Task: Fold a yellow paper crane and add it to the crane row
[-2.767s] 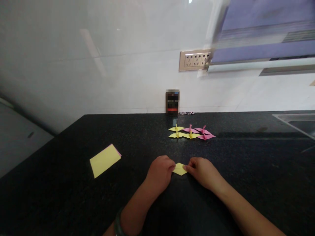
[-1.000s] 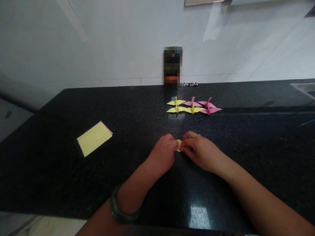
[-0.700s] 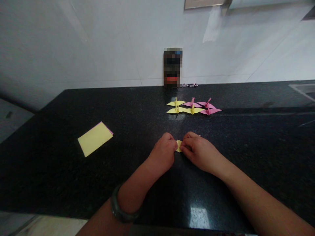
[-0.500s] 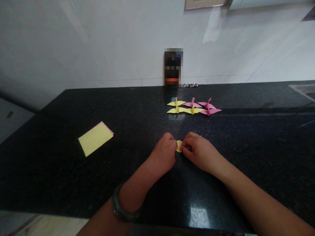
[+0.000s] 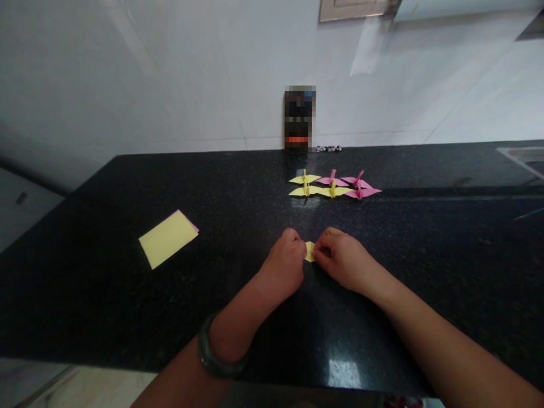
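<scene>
A small folded yellow paper (image 5: pixel 310 251) lies on the black stone counter (image 5: pixel 238 204) between my hands, mostly hidden by my fingers. My left hand (image 5: pixel 283 266) pinches its left side with fingers curled shut. My right hand (image 5: pixel 343 262) pinches its right side, fingers also closed. A dark bangle (image 5: pixel 215 358) sits on my left wrist. Beyond my hands stands a row of finished paper cranes, yellow ones (image 5: pixel 305 185) on the left and pink ones (image 5: pixel 358 187) on the right.
A stack of flat paper sheets (image 5: pixel 168 238), yellow on top with pink beneath, lies at the left of the counter. A dark box (image 5: pixel 300 119) stands against the white wall, with small beads (image 5: pixel 327 149) beside it. A sink edge (image 5: pixel 521 156) shows far right.
Since 2.8 s ago my view has tilted down and my hands have closed in over the yellow paper, leaving less of it showing. Over the last second they hardly move.
</scene>
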Demonstrator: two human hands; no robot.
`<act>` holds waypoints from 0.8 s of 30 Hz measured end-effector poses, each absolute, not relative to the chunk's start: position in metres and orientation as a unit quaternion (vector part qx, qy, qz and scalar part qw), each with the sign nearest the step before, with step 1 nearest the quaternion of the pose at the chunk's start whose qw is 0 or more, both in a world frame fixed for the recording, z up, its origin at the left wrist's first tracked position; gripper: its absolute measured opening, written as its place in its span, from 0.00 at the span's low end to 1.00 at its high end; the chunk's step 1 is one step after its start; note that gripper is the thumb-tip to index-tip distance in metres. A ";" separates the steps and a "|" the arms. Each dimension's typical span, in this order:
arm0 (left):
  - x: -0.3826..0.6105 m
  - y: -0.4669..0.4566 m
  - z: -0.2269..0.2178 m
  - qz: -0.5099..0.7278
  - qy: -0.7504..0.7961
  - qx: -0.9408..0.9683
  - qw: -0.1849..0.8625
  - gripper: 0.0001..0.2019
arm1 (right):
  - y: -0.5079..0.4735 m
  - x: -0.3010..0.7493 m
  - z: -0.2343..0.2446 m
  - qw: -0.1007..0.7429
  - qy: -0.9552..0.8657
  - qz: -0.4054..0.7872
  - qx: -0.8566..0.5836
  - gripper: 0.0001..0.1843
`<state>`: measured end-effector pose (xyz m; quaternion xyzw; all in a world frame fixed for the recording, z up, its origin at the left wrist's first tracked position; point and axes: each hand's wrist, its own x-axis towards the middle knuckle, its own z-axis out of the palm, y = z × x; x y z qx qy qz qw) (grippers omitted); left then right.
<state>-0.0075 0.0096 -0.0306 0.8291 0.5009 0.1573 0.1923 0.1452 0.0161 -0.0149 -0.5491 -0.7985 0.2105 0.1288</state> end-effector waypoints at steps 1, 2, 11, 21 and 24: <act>-0.008 0.010 -0.031 0.154 0.500 0.830 0.194 0.08 | 0.017 0.145 -0.015 0.125 -0.800 0.212 -0.547 0.08; -0.008 0.010 -0.031 0.150 0.499 0.831 0.194 0.08 | 0.018 0.145 -0.015 0.121 -0.802 0.213 -0.545 0.08; -0.005 -0.010 -0.016 0.110 0.488 0.845 0.191 0.08 | -0.006 0.146 -0.003 0.108 -0.826 0.208 -0.513 0.10; -0.014 -0.104 -0.016 0.143 0.516 0.824 0.187 0.10 | -0.099 0.140 -0.009 0.166 -0.810 0.191 -0.529 0.08; -0.013 -0.108 -0.019 0.175 0.531 0.810 0.177 0.09 | -0.104 0.138 -0.015 0.187 -0.792 0.182 -0.551 0.08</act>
